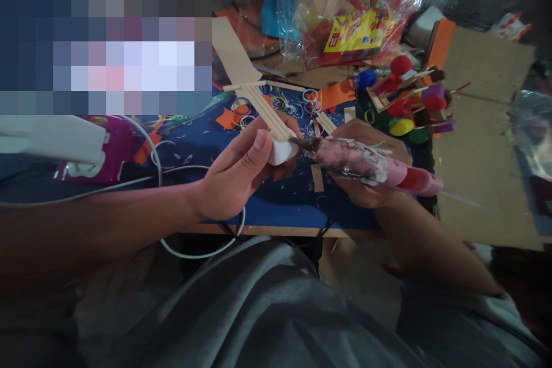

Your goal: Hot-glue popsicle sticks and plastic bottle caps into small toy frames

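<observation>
My left hand [241,167] pinches a small white block [283,151] together with wooden craft sticks [269,110] that run from it toward the back; the thumb lies on the near side. A thinner stick [242,85] crosses their far end. Wrapped in my right hand [366,190] is a pink glue gun [366,164], its body crusted with dried glue and its dark nozzle pointing left. The nozzle tip is at the edge of the white block, by the stick ends; whether it touches is hard to tell. A clear glue stick [463,199] pokes out of the gun's back.
Rubber bands [310,108] and orange scraps [338,95] litter the blue tabletop [284,207]. Colourful bottle caps on sticks [401,98] stand at right, beside cardboard [478,144]. Plastic bags [345,17] lie behind. A white cable [202,255] loops near my left forearm.
</observation>
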Available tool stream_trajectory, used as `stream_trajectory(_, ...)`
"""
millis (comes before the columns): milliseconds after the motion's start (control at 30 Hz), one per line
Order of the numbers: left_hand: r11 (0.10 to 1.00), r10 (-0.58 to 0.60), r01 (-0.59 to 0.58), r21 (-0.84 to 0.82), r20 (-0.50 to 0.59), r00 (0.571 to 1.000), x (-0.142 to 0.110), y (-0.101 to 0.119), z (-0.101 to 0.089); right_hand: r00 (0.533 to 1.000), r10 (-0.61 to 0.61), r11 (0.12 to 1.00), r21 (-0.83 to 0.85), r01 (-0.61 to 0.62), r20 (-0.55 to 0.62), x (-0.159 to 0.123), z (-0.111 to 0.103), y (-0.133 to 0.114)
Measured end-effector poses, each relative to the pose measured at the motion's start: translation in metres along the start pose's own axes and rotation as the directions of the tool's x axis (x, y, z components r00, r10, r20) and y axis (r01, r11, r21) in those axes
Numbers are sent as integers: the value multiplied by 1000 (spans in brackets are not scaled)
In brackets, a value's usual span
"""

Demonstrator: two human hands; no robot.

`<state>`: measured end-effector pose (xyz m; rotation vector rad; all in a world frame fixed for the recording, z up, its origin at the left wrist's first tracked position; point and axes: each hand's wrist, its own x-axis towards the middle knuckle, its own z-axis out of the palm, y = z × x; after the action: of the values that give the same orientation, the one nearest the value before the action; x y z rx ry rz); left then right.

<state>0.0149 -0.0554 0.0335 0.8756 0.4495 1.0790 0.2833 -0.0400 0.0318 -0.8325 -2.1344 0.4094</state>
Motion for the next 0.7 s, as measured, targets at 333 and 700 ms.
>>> stream_trajectory(333, 999, -32, 32, -2, -37, 999, -2, 2, 3, 990, -141, 989, 49, 140, 9, 7, -3, -8)
stream_trajectory(700, 997, 11, -10, 71, -8, 1000, -1, -6, -4, 987, -157, 985, 73, 159, -30, 10, -2, -4)
